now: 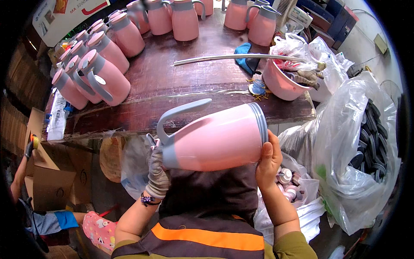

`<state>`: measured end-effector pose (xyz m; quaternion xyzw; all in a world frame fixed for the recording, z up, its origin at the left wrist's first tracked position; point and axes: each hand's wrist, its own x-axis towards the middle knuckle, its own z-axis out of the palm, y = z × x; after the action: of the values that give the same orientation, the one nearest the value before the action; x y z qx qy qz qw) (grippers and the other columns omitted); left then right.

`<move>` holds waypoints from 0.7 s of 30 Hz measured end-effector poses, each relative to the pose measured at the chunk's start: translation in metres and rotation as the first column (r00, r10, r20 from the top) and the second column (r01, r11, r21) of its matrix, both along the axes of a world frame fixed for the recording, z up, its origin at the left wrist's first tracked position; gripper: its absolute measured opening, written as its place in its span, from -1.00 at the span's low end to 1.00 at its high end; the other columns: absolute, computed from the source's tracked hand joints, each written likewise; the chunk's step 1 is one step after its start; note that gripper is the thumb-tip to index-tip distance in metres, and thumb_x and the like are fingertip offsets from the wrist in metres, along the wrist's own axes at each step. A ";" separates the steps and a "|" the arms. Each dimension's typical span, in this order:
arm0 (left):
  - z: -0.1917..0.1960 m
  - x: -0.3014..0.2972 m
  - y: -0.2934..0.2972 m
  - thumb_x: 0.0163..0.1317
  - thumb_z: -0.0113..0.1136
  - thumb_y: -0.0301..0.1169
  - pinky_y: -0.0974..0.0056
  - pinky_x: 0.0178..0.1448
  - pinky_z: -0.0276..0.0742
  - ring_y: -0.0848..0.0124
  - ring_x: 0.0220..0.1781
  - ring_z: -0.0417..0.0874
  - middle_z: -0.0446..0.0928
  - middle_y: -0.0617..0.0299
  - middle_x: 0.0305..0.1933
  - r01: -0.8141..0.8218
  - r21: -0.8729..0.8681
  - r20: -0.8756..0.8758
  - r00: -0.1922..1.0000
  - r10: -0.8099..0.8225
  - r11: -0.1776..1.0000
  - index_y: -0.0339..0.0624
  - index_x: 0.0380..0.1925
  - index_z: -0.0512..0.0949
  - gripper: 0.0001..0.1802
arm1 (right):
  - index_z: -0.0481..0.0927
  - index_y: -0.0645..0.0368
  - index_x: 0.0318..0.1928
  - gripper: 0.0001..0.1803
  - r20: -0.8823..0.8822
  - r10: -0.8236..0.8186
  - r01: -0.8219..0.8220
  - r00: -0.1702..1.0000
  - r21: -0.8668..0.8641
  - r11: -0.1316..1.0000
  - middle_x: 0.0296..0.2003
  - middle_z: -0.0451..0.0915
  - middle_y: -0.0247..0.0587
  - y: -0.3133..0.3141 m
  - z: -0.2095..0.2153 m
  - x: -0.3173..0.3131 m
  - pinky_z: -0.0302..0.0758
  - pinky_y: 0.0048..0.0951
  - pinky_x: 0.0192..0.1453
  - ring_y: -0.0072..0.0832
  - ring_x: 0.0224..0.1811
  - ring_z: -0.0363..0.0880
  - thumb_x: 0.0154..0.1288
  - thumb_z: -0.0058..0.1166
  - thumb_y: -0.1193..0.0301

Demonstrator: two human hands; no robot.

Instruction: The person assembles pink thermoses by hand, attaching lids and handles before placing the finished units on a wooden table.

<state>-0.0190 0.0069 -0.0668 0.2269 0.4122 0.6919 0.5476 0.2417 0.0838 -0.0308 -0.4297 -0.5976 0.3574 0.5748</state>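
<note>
Pink jug [215,140]: lying sideways in your hands, just short of the table [181,77] edge at 12 o'clock.
Left hand [156,168]: gloved, clamped round the grey lid end at 9 o'clock.
Right hand [268,160]: bare, wrapped on the base rim at 3 o'clock.
Handling: probably light, smooth, slippery; the grey handle [179,113] offers the surer hold.

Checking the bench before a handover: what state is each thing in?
Held jug: on its side, in both hands.
Left hand: gloved, at the lid end.
Right hand: bare, at the base.
Bench jugs: upright, lids on.
Pink bowl: filled.
Clear bag: open, holding dark rings.
</note>
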 end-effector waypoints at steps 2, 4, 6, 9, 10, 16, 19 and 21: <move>-0.002 0.003 -0.002 0.26 0.02 0.06 0.12 0.20 0.43 0.29 0.12 0.49 0.42 0.15 0.14 0.002 -0.074 0.041 0.999 0.001 0.997 -0.13 0.21 0.28 -0.35 | 0.42 0.36 0.11 -0.44 0.012 -0.001 0.002 1.000 -0.020 1.000 -0.04 0.47 -0.21 0.000 -0.004 0.004 0.30 -0.52 0.09 -0.52 -0.03 0.40 0.44 -0.13 0.06; -0.003 0.004 -0.002 0.26 0.03 0.05 0.12 0.20 0.43 0.28 0.11 0.50 0.43 0.14 0.13 0.003 -0.131 0.085 0.996 0.008 0.991 -0.14 0.21 0.27 -0.34 | 0.43 0.37 0.11 -0.44 0.109 -0.004 0.001 0.994 0.029 1.000 -0.04 0.47 -0.20 -0.001 -0.005 0.008 0.29 -0.51 0.11 -0.50 -0.02 0.41 0.44 -0.12 0.07; -0.004 0.003 -0.001 0.26 0.04 0.05 0.12 0.20 0.43 0.29 0.10 0.51 0.44 0.14 0.12 0.005 -0.172 0.131 0.991 0.018 0.985 -0.15 0.22 0.26 -0.33 | 0.40 0.36 0.15 -0.44 0.172 0.025 -0.041 0.985 0.092 0.995 -0.02 0.47 -0.17 -0.005 -0.011 0.015 0.29 -0.50 0.13 -0.47 0.01 0.41 0.45 -0.14 0.08; 0.000 0.003 -0.005 0.28 0.06 0.00 0.17 0.17 0.46 0.32 0.07 0.53 0.46 0.18 0.08 -0.043 -0.079 0.060 0.997 0.047 0.996 -0.11 0.19 0.28 -0.40 | 0.35 0.35 0.20 -0.44 -0.219 0.164 -0.193 0.962 -0.116 0.974 0.03 0.46 -0.15 0.002 -0.004 0.014 0.30 -0.49 0.16 -0.45 0.07 0.40 0.46 -0.18 0.11; 0.000 0.003 -0.004 0.27 0.06 0.00 0.17 0.19 0.44 0.33 0.10 0.50 0.44 0.19 0.10 -0.029 -0.034 0.030 0.999 0.030 0.999 -0.10 0.20 0.27 -0.39 | 0.34 0.34 0.21 -0.44 -0.427 0.175 -0.284 0.887 -0.207 0.936 0.05 0.45 -0.14 0.007 0.001 0.015 0.30 -0.49 0.17 -0.45 0.09 0.40 0.46 -0.19 0.12; -0.005 -0.020 -0.003 0.26 0.03 0.04 0.14 0.30 0.33 0.31 0.18 0.43 0.40 0.14 0.18 -0.072 -0.020 -0.014 0.997 0.072 0.997 -0.18 0.27 0.22 -0.29 | 0.24 0.30 0.30 -0.41 -0.248 0.499 -0.557 0.830 -0.347 0.755 0.15 0.41 -0.13 0.008 -0.003 0.043 0.29 -0.43 0.26 -0.44 0.26 0.31 0.28 0.01 0.45; 0.004 -0.019 0.000 0.26 0.01 0.07 0.16 0.26 0.36 0.33 0.17 0.44 0.41 0.14 0.18 -0.003 -0.056 -0.080 0.997 -0.002 0.998 -0.22 0.23 0.26 -0.29 | 0.24 0.30 0.29 -0.35 -0.249 0.431 -0.496 0.867 -0.356 0.792 0.12 0.43 -0.16 -0.003 -0.011 0.042 0.35 -0.45 0.21 -0.47 0.21 0.36 0.16 0.06 0.55; 0.010 -0.016 0.002 0.27 0.02 0.04 0.19 0.20 0.41 0.33 0.10 0.50 0.47 0.13 0.12 0.023 -0.119 -0.106 0.994 -0.035 0.993 -0.24 0.19 0.32 -0.33 | 0.27 0.30 0.25 -0.35 -0.090 0.330 -0.340 0.940 -0.366 0.866 0.08 0.46 -0.19 -0.001 -0.019 0.049 0.39 -0.46 0.17 -0.48 0.10 0.45 0.09 0.08 0.58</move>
<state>-0.0355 0.0088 -0.0567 0.2372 0.4777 0.6451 0.5471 0.2909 0.0826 -0.0499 -0.4171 -0.5763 0.5647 0.4184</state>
